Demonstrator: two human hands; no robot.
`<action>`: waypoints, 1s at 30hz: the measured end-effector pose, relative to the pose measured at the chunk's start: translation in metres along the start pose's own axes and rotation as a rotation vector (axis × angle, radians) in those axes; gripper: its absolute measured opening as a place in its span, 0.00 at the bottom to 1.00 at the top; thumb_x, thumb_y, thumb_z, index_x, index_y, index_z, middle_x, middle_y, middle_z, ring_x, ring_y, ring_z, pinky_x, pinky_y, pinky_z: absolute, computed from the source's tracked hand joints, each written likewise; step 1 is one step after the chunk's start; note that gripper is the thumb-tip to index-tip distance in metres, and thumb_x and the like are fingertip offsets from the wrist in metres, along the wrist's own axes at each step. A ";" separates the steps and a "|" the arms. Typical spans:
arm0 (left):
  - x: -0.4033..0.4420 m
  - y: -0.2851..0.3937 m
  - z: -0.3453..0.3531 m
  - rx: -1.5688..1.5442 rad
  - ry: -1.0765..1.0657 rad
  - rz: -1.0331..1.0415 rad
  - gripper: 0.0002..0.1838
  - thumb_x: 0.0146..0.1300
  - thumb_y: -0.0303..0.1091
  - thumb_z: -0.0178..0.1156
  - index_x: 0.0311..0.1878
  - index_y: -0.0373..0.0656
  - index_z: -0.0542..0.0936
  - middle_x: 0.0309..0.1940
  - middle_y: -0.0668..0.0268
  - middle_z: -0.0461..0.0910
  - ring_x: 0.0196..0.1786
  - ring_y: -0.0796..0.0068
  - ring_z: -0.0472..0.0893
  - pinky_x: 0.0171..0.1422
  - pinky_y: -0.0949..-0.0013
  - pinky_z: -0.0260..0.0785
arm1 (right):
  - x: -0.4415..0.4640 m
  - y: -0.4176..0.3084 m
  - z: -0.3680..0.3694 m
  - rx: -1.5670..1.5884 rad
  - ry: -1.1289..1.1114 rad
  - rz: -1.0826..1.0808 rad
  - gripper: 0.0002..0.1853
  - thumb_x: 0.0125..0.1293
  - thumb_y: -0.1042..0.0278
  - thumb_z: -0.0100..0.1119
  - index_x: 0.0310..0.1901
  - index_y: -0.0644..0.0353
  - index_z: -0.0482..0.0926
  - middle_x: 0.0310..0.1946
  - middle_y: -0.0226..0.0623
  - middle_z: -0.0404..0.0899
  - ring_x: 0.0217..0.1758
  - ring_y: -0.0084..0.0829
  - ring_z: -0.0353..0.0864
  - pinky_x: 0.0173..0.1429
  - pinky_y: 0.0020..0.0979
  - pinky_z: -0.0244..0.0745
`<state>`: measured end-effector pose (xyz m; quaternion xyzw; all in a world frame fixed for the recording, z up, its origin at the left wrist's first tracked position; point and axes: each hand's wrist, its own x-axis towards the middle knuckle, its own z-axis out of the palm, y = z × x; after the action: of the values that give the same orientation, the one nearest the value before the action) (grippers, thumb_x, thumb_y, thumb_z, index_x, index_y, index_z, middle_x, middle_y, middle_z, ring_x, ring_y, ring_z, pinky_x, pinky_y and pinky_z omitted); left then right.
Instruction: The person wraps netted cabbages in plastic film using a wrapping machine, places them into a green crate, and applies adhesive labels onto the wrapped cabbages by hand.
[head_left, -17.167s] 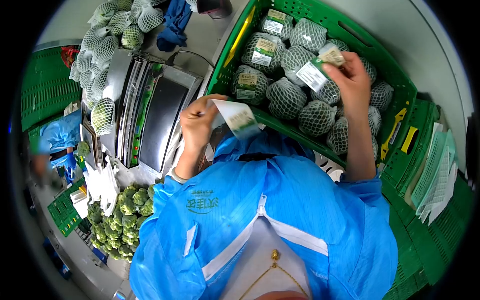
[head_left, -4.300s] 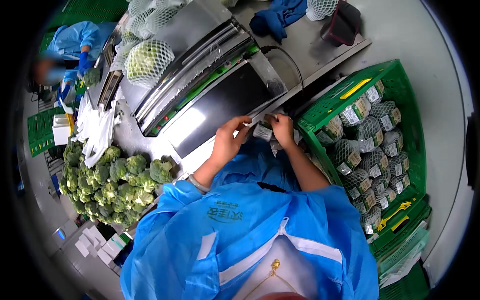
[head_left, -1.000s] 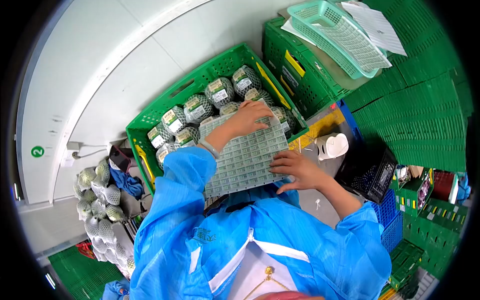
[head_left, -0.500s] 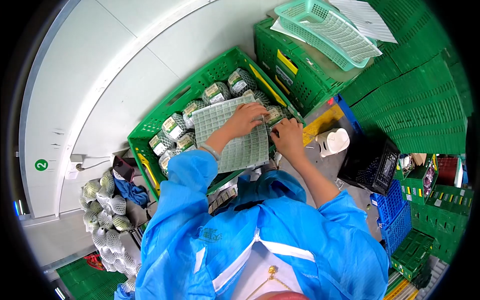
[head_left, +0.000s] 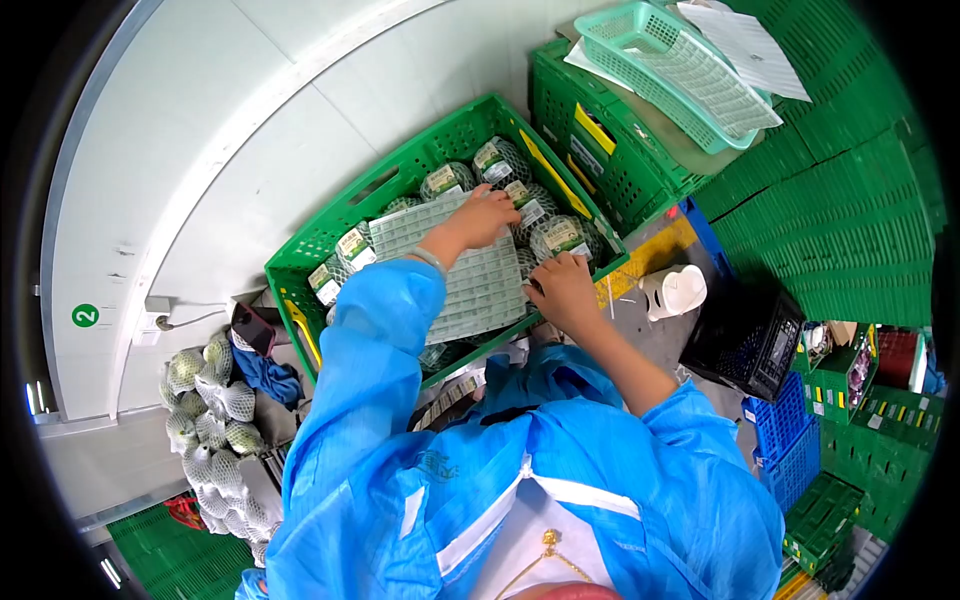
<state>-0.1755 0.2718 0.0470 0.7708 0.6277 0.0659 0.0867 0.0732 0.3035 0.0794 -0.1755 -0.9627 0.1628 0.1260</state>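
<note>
A flexible sheet with a grid of pale labels [head_left: 480, 290] lies across net-wrapped round fruits [head_left: 560, 236] in a green crate [head_left: 330, 215]. My left hand [head_left: 480, 216] reaches over the sheet's upper part, its bent fingers gripping near the right edge; the thumb is hidden. Close to the sheet's lower right edge, my right hand [head_left: 566, 292] has thumb and fingers curled towards each other. Whatever is between its fingertips is too small to make out. The visible fruits wear white foam nets and printed labels.
A stacked green crate [head_left: 625, 150] at the upper right bears a mint-green basket [head_left: 690, 112]. A white container [head_left: 675, 292] and a black crate [head_left: 745, 335] stand on the right. White foam nets [head_left: 215, 440] hang at the left.
The sheet has shifted left over the crate together with my left hand, uncovering more of the fruits at the right. My right hand has moved slightly down, closer to the sheet's edge.
</note>
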 end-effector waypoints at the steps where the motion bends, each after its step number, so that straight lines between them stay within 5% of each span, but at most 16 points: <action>1: 0.001 -0.003 -0.003 -0.035 -0.059 0.009 0.13 0.54 0.29 0.67 0.44 0.50 0.81 0.46 0.69 0.81 0.57 0.65 0.77 0.75 0.43 0.51 | -0.002 0.001 -0.001 0.025 0.004 -0.008 0.14 0.56 0.56 0.68 0.36 0.59 0.83 0.38 0.37 0.82 0.48 0.40 0.76 0.55 0.42 0.66; 4: -0.005 -0.005 -0.037 -0.181 -0.179 -0.020 0.05 0.55 0.32 0.67 0.31 0.46 0.80 0.33 0.69 0.80 0.45 0.66 0.79 0.73 0.48 0.55 | 0.001 -0.002 -0.009 0.218 0.090 0.035 0.18 0.56 0.58 0.69 0.44 0.60 0.81 0.45 0.41 0.81 0.52 0.43 0.76 0.57 0.45 0.68; 7: -0.014 0.014 -0.104 -0.206 -0.094 0.044 0.05 0.55 0.33 0.67 0.32 0.45 0.80 0.33 0.66 0.80 0.44 0.63 0.79 0.70 0.54 0.60 | 0.021 -0.016 -0.031 0.473 0.225 0.136 0.22 0.57 0.59 0.70 0.49 0.62 0.79 0.52 0.42 0.79 0.58 0.49 0.74 0.59 0.48 0.68; 10: -0.032 0.052 -0.183 -0.129 0.094 0.096 0.07 0.56 0.33 0.66 0.32 0.43 0.79 0.33 0.65 0.79 0.41 0.60 0.78 0.62 0.59 0.66 | 0.049 -0.040 -0.052 0.612 0.281 0.162 0.18 0.60 0.60 0.69 0.47 0.62 0.80 0.48 0.41 0.81 0.54 0.51 0.77 0.56 0.48 0.71; 15: -0.082 0.120 -0.273 -0.026 0.424 0.062 0.08 0.51 0.30 0.69 0.35 0.42 0.83 0.36 0.65 0.80 0.46 0.59 0.79 0.55 0.57 0.70 | 0.070 -0.072 -0.125 0.651 0.272 -0.125 0.10 0.62 0.66 0.66 0.41 0.61 0.81 0.35 0.44 0.82 0.38 0.49 0.81 0.41 0.43 0.75; 19: -0.110 0.143 -0.287 0.164 0.708 0.180 0.13 0.46 0.29 0.71 0.39 0.43 0.86 0.40 0.65 0.81 0.51 0.59 0.79 0.57 0.52 0.70 | 0.069 -0.092 -0.170 0.634 0.227 -0.348 0.09 0.61 0.67 0.67 0.39 0.62 0.80 0.32 0.44 0.80 0.36 0.49 0.80 0.37 0.43 0.73; 30: -0.164 0.169 -0.269 -0.042 0.616 -0.138 0.12 0.48 0.31 0.72 0.36 0.42 0.83 0.37 0.65 0.81 0.43 0.62 0.78 0.51 0.61 0.68 | 0.069 -0.110 -0.189 0.637 0.012 -0.426 0.11 0.60 0.66 0.68 0.42 0.60 0.82 0.32 0.45 0.82 0.35 0.46 0.83 0.37 0.40 0.76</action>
<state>-0.1045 0.0914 0.3476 0.6682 0.6738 0.3032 -0.0874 0.0348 0.2826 0.3046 0.0756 -0.8782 0.4228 0.2106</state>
